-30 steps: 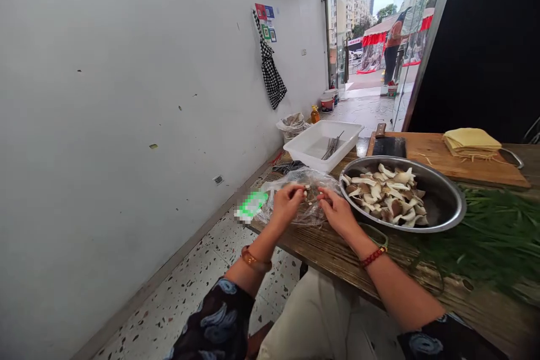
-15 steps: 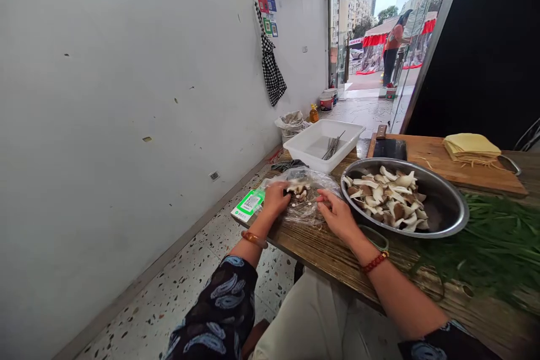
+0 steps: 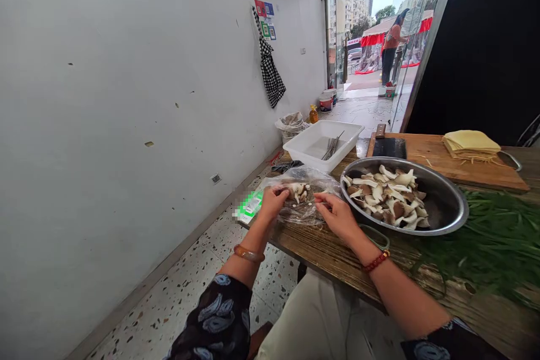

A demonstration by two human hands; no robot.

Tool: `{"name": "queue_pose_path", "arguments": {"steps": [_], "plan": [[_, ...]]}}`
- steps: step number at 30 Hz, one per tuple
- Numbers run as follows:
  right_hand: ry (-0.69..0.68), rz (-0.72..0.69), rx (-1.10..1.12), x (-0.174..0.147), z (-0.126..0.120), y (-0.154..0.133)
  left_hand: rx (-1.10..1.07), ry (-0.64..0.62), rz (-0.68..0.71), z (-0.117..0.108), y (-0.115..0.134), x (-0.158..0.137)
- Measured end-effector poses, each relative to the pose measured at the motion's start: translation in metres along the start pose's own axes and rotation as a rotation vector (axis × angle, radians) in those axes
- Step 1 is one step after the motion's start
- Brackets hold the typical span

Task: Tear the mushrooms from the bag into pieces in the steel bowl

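Observation:
My left hand (image 3: 275,201) is closed on the edge of a cluster of oyster mushrooms (image 3: 300,192), pale stems facing right. Under it a clear plastic bag (image 3: 324,179) lies spread on the wooden table, with small white bits near the stems. To the right, my right hand (image 3: 335,215) has its thumb and fingers drawn together over the bag, apart from the cluster; whatever may be between the fingertips is too small to make out. Beside that hand stands a steel bowl (image 3: 447,208) holding many torn oyster mushroom pieces (image 3: 388,197).
Behind the bag is a white plastic tub (image 3: 299,149) with thin skewers. A cleaver (image 3: 388,148) and stacked yellow sheets (image 3: 471,146) lie on a cutting board (image 3: 426,154). Green leafy stalks (image 3: 498,236) cover the right side. A green payment card (image 3: 250,206) sits at the left edge.
My left hand has shifted slightly, showing more of the mushroom cluster. My right hand's fingers, spread before, have come together and moved a little left.

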State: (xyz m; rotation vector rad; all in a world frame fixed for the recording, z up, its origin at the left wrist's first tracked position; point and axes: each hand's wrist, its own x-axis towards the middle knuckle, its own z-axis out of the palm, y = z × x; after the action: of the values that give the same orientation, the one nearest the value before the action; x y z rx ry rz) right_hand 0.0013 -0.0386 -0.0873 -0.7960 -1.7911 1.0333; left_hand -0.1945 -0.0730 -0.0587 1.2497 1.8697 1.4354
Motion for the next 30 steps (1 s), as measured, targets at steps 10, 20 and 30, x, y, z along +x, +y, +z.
{"name": "queue_pose_path", "arguments": {"steps": [10, 20, 30], "plan": [[-0.027, 0.065, 0.138, -0.002, 0.000, -0.005, -0.564, -0.190, -0.159, 0.043, 0.018, -0.063], [0.024, -0.101, -0.177, -0.007, -0.003, -0.020, -0.060, -0.142, 0.129, 0.035, 0.025, -0.060], [-0.033, -0.106, -0.241, -0.009, -0.002, -0.022, -0.081, -0.155, 0.087, 0.039, 0.013, -0.060]]}}
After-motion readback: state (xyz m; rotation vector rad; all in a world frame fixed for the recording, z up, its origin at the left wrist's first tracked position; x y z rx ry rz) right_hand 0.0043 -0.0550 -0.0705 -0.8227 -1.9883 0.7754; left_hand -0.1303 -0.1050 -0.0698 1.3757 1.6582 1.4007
